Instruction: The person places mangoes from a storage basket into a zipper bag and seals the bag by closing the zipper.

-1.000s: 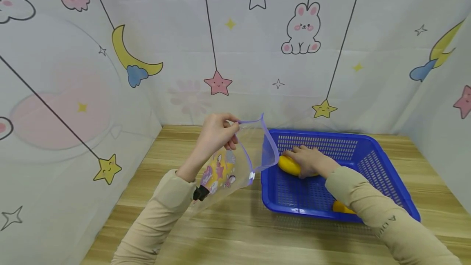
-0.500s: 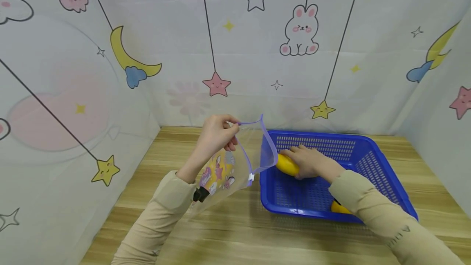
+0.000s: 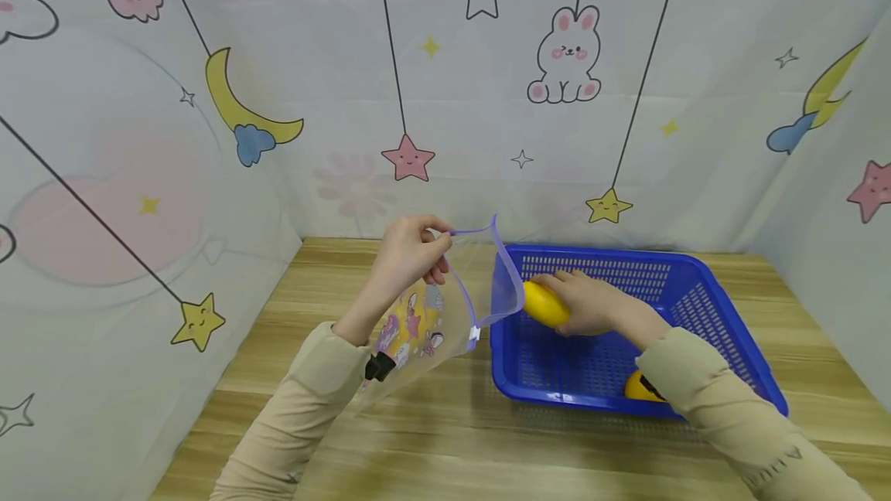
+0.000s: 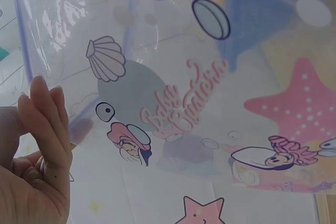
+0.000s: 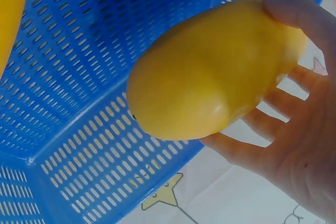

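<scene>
My left hand [image 3: 411, 253] pinches the purple rim of a clear zip bag [image 3: 445, 308] printed with cartoon starfish and shells, holding its mouth open toward the basket. In the left wrist view the fingers [image 4: 50, 124] press against the bag [image 4: 210, 103]. My right hand [image 3: 592, 304] grips a smooth yellow mango [image 3: 545, 304] and holds it above the left part of the blue basket [image 3: 710, 308], close to the bag's mouth. In the right wrist view the mango [image 5: 210, 72] lies in the curled fingers [image 5: 283, 129], lifted above the basket's mesh [image 5: 79, 77].
A second yellow fruit [image 3: 640, 386] lies at the basket's near edge, partly hidden by my right sleeve; it also shows in the right wrist view [image 5: 9, 9]. The basket sits on a wooden table [image 3: 445, 424] walled by cartoon-printed curtains [image 3: 487, 99].
My right hand has lifted the mango off the basket floor and moved it slightly left toward the bag's mouth. The left hand and bag have stayed still.
</scene>
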A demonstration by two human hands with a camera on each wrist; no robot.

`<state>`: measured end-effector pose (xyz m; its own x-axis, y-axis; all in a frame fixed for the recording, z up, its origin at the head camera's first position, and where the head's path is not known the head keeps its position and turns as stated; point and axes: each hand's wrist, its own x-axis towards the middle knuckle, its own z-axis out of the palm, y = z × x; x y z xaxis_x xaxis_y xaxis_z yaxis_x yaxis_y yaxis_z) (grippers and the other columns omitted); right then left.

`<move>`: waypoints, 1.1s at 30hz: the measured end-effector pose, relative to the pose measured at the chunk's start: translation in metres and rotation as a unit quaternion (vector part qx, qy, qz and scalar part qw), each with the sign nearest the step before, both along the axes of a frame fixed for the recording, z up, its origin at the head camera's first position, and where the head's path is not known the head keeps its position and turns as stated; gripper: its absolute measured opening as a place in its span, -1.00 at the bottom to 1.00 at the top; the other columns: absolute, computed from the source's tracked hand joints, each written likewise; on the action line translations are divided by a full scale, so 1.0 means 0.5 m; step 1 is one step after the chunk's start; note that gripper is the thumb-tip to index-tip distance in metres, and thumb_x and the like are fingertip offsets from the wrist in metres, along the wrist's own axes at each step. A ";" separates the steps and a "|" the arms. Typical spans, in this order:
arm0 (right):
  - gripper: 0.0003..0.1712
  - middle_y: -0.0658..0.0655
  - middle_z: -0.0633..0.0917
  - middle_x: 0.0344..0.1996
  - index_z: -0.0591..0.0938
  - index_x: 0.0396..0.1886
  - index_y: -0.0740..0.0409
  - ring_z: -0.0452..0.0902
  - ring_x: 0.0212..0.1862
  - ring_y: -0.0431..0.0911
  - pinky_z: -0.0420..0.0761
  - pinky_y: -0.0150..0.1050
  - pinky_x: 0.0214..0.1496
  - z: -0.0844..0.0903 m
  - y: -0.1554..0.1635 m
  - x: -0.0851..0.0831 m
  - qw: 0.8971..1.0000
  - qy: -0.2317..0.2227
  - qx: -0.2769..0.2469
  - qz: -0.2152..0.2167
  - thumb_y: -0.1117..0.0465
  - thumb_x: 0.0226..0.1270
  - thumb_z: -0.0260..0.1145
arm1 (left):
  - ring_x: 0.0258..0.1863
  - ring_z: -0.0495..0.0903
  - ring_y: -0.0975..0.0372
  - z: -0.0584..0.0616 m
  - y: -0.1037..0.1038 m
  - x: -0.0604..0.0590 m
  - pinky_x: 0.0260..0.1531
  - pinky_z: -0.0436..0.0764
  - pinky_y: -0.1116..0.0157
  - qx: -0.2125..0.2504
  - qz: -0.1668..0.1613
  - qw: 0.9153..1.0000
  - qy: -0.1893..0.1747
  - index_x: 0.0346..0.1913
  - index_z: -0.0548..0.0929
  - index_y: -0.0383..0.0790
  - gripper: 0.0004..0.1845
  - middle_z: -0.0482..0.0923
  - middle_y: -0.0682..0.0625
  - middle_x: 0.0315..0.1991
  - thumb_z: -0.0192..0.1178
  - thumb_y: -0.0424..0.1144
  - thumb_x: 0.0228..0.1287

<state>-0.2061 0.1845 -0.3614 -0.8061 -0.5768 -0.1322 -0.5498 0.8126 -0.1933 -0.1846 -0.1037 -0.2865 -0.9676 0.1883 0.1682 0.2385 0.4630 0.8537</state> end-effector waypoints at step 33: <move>-0.01 0.24 0.53 0.14 0.17 0.46 0.10 0.46 -0.04 0.02 0.56 -0.07 -0.04 0.055 0.016 0.050 0.993 0.030 -0.113 -0.027 0.08 0.08 0.45 | -0.80 0.58 0.19 -0.003 0.005 -0.002 -0.72 0.63 0.27 0.006 -0.002 1.000 -0.005 -0.04 0.66 -0.31 -0.73 0.62 -0.13 -0.69 0.04 -0.34 0.30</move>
